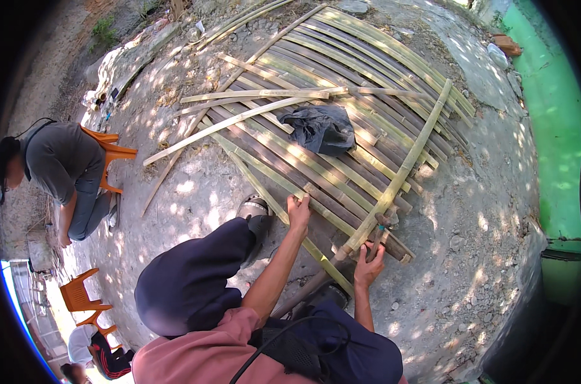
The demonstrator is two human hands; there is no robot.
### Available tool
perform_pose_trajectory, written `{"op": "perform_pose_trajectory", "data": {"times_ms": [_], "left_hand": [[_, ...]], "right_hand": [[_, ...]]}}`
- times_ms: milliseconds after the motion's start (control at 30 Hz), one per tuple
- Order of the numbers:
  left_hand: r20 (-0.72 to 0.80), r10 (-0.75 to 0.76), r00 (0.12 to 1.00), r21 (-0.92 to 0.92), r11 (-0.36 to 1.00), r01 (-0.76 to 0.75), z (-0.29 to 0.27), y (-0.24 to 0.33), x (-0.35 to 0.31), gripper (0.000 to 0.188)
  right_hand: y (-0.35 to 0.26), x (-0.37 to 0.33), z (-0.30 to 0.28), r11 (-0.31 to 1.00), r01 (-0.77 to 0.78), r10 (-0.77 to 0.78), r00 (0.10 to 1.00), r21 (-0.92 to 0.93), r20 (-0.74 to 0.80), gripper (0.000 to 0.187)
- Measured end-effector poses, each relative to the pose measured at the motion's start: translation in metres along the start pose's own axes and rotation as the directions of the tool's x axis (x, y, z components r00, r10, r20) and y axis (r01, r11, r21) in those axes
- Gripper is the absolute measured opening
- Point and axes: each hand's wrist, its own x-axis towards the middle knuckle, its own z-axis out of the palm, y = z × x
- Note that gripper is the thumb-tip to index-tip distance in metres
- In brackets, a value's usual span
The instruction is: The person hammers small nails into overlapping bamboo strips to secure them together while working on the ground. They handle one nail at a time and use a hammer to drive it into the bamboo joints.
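Note:
A lattice of split bamboo slats (303, 157) lies on the ground before me, with a thick bamboo pole (402, 173) across its right-hand ends. My left hand (298, 214) is closed on a bamboo slat at the lattice's near edge. Beside the pole's near end, my right hand (368, 265) has its fingers bent round something dark, too small and covered to name. Just above those fingers shows a small teal spot. A crumpled black plastic bag (320, 130) rests on the slats. Several loose strips (229, 128) lie crosswise over the lattice's left part.
A long bamboo strip (284, 214) slants past my left foot. At left a person in grey (60, 160) sits bent over on an orange chair (111, 150). Another orange chair (80, 293) and a second person are lower left. A green wall (549, 109) stands at right.

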Motion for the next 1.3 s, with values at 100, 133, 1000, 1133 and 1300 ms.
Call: {"op": "perform_pose_trajectory", "data": {"times_ms": [100,133,1000,1133,1300], "left_hand": [[-0.132,-0.034,0.991,0.037,0.999,0.039,0.011,0.012,0.017,0.075],[-0.166,-0.015,0.986,0.031,0.999,0.020,0.005,0.015,0.029,0.076],[-0.267,0.194,0.944,0.547,0.837,-0.017,-0.143,0.066,0.111,0.028],[-0.216,0.060,0.975,0.509,0.859,0.060,-0.144,0.093,0.120,0.023],[-0.152,-0.067,0.986,0.577,0.804,0.144,-0.133,0.106,0.094,0.024]], "right_hand": [[0.013,0.005,-0.014,0.998,-0.011,0.010,1.000,-0.059,-0.005,0.028],[0.012,0.004,-0.014,0.999,-0.014,0.013,1.000,-0.052,-0.004,0.027],[0.018,-0.020,-0.043,0.994,-0.049,0.061,0.990,-0.102,0.127,0.027],[0.012,-0.038,-0.065,0.984,-0.108,0.135,0.973,-0.145,0.188,0.032],[0.017,-0.051,-0.107,0.974,-0.073,0.127,0.959,-0.214,0.252,0.032]]}}
